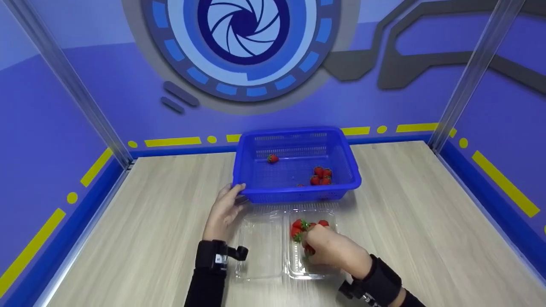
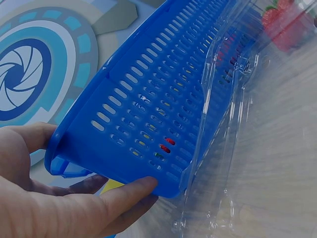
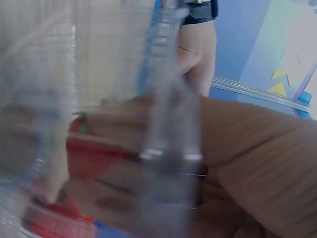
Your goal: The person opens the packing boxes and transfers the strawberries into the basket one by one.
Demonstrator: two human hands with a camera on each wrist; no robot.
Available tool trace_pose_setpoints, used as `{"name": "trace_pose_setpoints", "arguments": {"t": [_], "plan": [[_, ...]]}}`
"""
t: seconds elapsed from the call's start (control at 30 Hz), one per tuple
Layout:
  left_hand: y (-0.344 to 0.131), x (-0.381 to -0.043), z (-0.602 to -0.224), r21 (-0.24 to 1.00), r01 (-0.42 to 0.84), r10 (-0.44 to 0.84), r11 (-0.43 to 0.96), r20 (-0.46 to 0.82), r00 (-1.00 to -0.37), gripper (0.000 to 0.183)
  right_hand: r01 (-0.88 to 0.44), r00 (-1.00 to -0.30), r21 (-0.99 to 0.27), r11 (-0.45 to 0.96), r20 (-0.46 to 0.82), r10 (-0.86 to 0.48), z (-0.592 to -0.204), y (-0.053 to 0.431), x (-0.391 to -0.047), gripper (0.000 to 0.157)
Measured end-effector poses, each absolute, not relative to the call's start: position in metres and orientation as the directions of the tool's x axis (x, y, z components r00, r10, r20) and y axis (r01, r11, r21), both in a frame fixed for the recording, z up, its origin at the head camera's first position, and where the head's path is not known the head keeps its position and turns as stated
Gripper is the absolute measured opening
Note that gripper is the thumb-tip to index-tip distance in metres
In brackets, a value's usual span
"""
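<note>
Head view shows the left hand (image 1: pixel 222 213) half closed, pinching the near left corner of the blue basket (image 1: pixel 294 196), which stands by the tabletop's (image 1: pixel 162 213) far edge. The right hand (image 1: pixel 337 249), fingers curled, grips a strawberry (image 1: pixel 309 248) over the right half of the clear container (image 1: pixel 260 247), just before the basket; other strawberries (image 1: pixel 320 176) lie inside both.

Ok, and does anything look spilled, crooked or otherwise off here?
Nothing looks spilled or damaged. The blue basket sits upright, with the clear container lying open in front of it. The only slight oddity is a single strawberry toward the basket's back left, well apart from the strawberry cluster at its right.
</note>
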State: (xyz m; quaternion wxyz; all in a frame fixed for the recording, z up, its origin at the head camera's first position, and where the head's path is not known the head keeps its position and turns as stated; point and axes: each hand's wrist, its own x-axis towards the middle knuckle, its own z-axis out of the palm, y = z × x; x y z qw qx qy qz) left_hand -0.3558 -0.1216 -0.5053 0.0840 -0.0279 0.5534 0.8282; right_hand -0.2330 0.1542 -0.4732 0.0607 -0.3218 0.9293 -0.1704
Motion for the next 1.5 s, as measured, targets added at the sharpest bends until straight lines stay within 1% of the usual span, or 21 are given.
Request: {"name": "trace_pose_setpoints", "arguments": {"t": [0.17,0.3,0.33,0.43,0.53,0.63,0.77,0.87,0.97,1.1,1.23,1.37,1.5], "plan": [[-0.120,-0.356,-0.507,0.907,-0.172,0.108,-0.384,-0.141,-0.984,0.052,-0.585,-0.787,-0.393,0.709,0.067,-0.613,-0.463,0.158,-0.230,0.019],[-0.119,-0.356,-0.507,0.903,-0.173,0.103,-0.393,-0.143,-0.984,0.050,-0.624,-0.770,-0.381,0.682,0.152,-0.620,-0.450,0.165,-0.225,0.026],[-0.118,-0.356,-0.507,0.902,-0.173,0.100,-0.396,-0.145,-0.984,0.048,-0.636,-0.763,-0.375,0.674,0.176,-0.622,-0.446,0.167,-0.223,0.026],[-0.117,-0.356,-0.506,0.901,-0.175,0.091,-0.398,-0.151,-0.984,0.043,-0.659,-0.749,-0.373,0.653,0.240,-0.618,-0.435,0.174,-0.218,0.024],[-0.117,-0.356,-0.506,0.904,-0.173,0.085,-0.391,-0.152,-0.985,0.042,-0.650,-0.758,-0.385,0.655,0.277,-0.590,-0.424,0.180,-0.212,0.019],[-0.117,-0.355,-0.506,0.913,-0.173,0.086,-0.369,-0.152,-0.985,0.045,-0.652,-0.758,-0.353,0.671,0.319,-0.569,-0.415,0.185,-0.206,0.016],[-0.118,-0.355,-0.505,0.921,-0.179,0.084,-0.345,-0.159,-0.984,0.044,-0.667,-0.742,-0.319,0.673,0.369,-0.560,-0.407,0.189,-0.200,0.018],[-0.118,-0.356,-0.505,0.921,-0.176,0.073,-0.347,-0.160,-0.984,0.040,-0.667,-0.744,-0.352,0.657,0.362,-0.562,-0.404,0.190,-0.198,0.018],[-0.119,-0.356,-0.505,0.914,-0.171,0.086,-0.368,-0.149,-0.985,0.042,-0.663,-0.749,-0.374,0.649,0.346,-0.566,-0.402,0.189,-0.197,0.018],[-0.119,-0.356,-0.506,0.904,-0.175,0.104,-0.390,-0.146,-0.984,0.049,-0.657,-0.754,-0.360,0.663,0.350,-0.557,-0.403,0.187,-0.198,0.018],[-0.120,-0.356,-0.506,0.906,-0.186,0.106,-0.380,-0.157,-0.982,0.050,-0.650,-0.759,-0.351,0.674,0.348,-0.550,-0.407,0.185,-0.201,0.017],[-0.121,-0.355,-0.506,0.902,-0.189,0.112,-0.389,-0.157,-0.981,0.049,-0.631,-0.775,-0.344,0.695,0.316,-0.547,-0.408,0.181,-0.210,0.015],[-0.121,-0.355,-0.505,0.903,-0.182,0.114,-0.389,-0.149,-0.982,0.053,-0.628,-0.778,-0.345,0.698,0.313,-0.545,-0.403,0.177,-0.230,0.016]]}}
